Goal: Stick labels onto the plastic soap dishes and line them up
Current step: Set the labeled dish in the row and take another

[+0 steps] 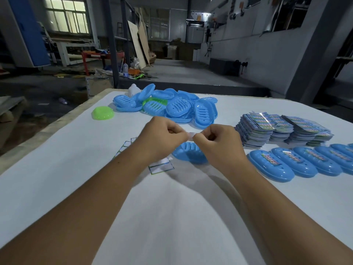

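Observation:
My left hand [162, 135] and my right hand [217, 140] meet above the table's middle, and both pinch a small pale label [190, 135] between their fingertips. Just below them lies a blue soap dish [188, 153], partly hidden by my right hand. A heap of unlabelled blue soap dishes [172, 106] sits at the far side. To the right, a row of labelled blue dishes [298, 163] lies side by side. Stacks of colourful label sheets [280, 131] stand behind that row.
A green dish [103, 112] lies apart at the far left. Peeled backing papers [161, 166] lie under my left wrist and further left [124, 148]. The white table [57, 169] ends at a wooden edge on the left; workshop floor lies beyond.

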Available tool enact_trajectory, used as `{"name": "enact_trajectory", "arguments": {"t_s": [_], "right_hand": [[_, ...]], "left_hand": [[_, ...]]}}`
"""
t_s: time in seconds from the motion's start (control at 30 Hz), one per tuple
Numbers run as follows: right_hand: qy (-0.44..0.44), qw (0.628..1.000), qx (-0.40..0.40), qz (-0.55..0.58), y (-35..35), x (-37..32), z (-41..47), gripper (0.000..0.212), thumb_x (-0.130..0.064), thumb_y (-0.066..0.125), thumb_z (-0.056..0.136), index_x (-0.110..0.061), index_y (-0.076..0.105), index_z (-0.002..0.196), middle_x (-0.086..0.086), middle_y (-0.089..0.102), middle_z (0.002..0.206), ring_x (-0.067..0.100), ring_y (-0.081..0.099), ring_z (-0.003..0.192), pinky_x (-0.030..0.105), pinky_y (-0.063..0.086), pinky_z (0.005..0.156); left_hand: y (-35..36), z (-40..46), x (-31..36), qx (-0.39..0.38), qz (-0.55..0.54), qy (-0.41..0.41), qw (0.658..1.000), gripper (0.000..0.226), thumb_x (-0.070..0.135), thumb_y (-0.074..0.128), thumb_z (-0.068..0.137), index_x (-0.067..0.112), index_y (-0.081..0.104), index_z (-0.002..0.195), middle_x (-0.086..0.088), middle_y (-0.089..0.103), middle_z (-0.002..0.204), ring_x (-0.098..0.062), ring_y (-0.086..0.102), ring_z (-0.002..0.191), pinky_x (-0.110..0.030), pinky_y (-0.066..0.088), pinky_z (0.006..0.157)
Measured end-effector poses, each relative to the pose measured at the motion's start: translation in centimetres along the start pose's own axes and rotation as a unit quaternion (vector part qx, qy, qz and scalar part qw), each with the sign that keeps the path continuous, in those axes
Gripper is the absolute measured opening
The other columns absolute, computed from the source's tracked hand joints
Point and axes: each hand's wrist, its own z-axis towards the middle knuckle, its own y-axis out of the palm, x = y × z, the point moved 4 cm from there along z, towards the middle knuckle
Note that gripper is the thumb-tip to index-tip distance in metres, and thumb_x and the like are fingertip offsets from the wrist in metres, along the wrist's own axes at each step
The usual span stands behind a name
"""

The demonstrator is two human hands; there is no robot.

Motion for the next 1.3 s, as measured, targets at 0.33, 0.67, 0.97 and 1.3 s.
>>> {"name": "enact_trajectory", "arguments": {"t_s": [0.33, 0.67, 0.97, 1.3], "right_hand": [[-0.048, 0.998, -0.02, 0.019, 0.3, -0.3, 0.0, 0.024, -0.024, 0.069, 0.08, -0.022, 0.063, 0.057, -0.017, 0.057, 0.05, 0.003, 0.047, 0.048, 0.023, 0.039, 0.053], [-0.043, 0.999, 0.01, -0.032, 0.2, 0.2, 0.6, 0.018, -0.042, 0.071, 0.089, -0.032, 0.077, 0.076, -0.03, 0.063, 0.062, 0.002, 0.055, 0.053, 0.016, 0.036, 0.053], [0.065, 0.997, -0.033, 0.029, 0.1, 1.5, 1.0, 0.035, -0.032, 0.071, 0.084, -0.005, 0.065, 0.063, -0.006, 0.041, 0.048, 0.01, 0.03, 0.047, 0.021, 0.028, 0.045], [0.106, 0.991, -0.062, -0.044, 0.1, 2.9, 1.0, 0.042, -0.039, 0.074, 0.084, -0.002, 0.067, 0.065, -0.003, 0.042, 0.047, 0.012, 0.033, 0.045, 0.03, 0.032, 0.053]], "left_hand": [[0.9, -0.5, 0.2, -0.015, -0.044, -0.002, 0.999, 0.022, 0.026, 0.071, 0.09, 0.034, 0.074, 0.069, 0.015, 0.075, 0.076, -0.001, 0.069, 0.078, -0.007, 0.049, 0.063], [-0.2, -0.1, -0.4, 0.038, -0.103, -0.047, 0.993, 0.014, 0.038, 0.079, 0.083, 0.032, 0.077, 0.071, 0.023, 0.071, 0.067, 0.016, 0.062, 0.067, -0.007, 0.041, 0.056], [0.4, 0.2, -1.5, 0.04, -0.094, -0.105, 0.989, 0.016, 0.038, 0.077, 0.085, 0.023, 0.076, 0.08, 0.023, 0.057, 0.045, 0.011, 0.053, 0.048, -0.017, 0.038, 0.053], [2.3, 1.1, -2.8, 0.006, -0.032, -0.142, 0.989, 0.02, 0.035, 0.077, 0.085, 0.017, 0.077, 0.075, 0.007, 0.069, 0.058, -0.005, 0.056, 0.047, -0.018, 0.043, 0.046]]}}
